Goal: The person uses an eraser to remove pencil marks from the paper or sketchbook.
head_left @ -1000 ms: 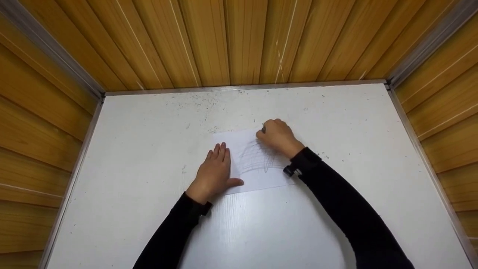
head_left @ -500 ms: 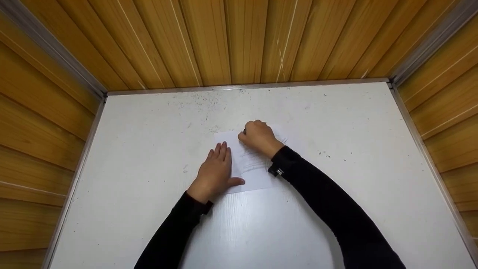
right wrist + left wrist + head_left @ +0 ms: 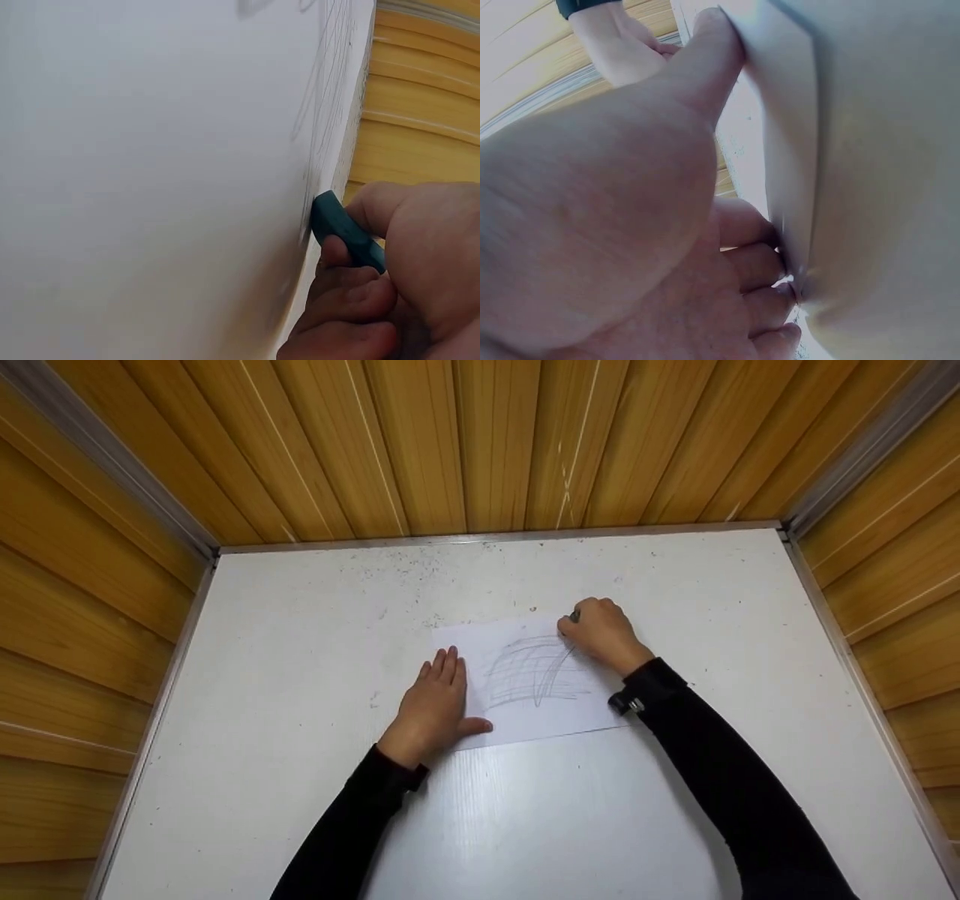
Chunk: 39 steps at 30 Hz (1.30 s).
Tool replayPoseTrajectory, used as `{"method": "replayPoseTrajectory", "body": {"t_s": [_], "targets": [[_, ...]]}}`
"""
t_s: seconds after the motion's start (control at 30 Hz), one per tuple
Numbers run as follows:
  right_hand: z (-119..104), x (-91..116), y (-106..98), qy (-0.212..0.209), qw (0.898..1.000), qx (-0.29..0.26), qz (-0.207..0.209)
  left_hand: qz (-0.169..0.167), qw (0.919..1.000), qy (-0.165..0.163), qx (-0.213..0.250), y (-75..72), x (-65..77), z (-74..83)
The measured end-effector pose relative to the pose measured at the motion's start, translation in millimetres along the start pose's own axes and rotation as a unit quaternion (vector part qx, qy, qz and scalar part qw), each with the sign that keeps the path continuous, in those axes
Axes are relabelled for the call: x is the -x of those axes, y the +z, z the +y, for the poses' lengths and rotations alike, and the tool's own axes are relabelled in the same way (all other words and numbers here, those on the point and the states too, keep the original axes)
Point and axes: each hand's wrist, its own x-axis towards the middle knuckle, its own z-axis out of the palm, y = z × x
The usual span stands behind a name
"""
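A white sheet of paper (image 3: 525, 724) lies on the table, covered in its middle with grey pencil scribbles (image 3: 525, 664). My left hand (image 3: 435, 701) rests on the paper's left side with fingers straight and thumb spread out to the right. In the left wrist view, its fingertips and thumb touch the sheet. At the upper right of the paper, my right hand (image 3: 606, 636) pinches a small dark green eraser (image 3: 341, 229) between thumb and fingers. One end of the eraser meets the paper by the pencil lines; its other end is hidden in the hand.
The white table (image 3: 300, 660) has dark crumbs (image 3: 409, 566) scattered over it, thickest behind the paper at the left. Wood-patterned panels (image 3: 487, 442) with metal edge strips wall the back and both sides.
My right hand swept left across the scribbles with the eraser, then back to the right, ending farther right than at first. My left hand stayed on the paper.
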Motion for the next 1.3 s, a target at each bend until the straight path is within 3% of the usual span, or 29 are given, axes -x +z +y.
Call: {"method": "replayPoseTrajectory", "body": {"t_s": [0.1, 0.2, 0.4, 0.53, 0.7, 1.07, 1.17, 1.3], "targets": [[-7.0, 0.1, 0.5, -0.003, 1.000, 0.004, 0.002, 0.002, 1.0000, 0.004, 0.002, 0.4, 0.5, -1.1], [-29.2, -1.1, 7.2, -0.019, 1.000, -0.002, -0.004, 0.007, 0.9999, 0.007, 0.003, -0.2, 0.6, -2.2], [-94.7, -3.4, 43.9, -0.069, 0.997, 0.002, -0.040, 0.019, 0.9997, 0.015, 0.009, -0.2, -0.9, -3.3], [-116.7, -5.8, 61.8, -0.074, 0.996, 0.019, -0.039, 0.020, 0.9995, 0.020, 0.011, 0.1, -2.5, -1.1], [-101.8, -9.1, 53.2, -0.063, 0.998, 0.021, -0.024, 0.024, 0.9996, 0.015, 0.006, -0.5, -3.7, 0.4], [-12.0, -3.1, 6.3, -0.014, 1.000, -0.002, 0.001, 0.017, 0.9998, 0.009, -0.010, 0.4, -1.9, -0.5], [-7.3, -2.1, -0.1, 0.002, 1.000, -0.006, -0.011, 0.015, 0.9998, 0.009, -0.007, 0.6, -0.2, -0.9], [-23.4, -2.2, 3.3, 0.001, 1.000, -0.012, -0.023, 0.018, 0.9998, 0.008, -0.003, 0.7, 1.9, -1.2]]}}
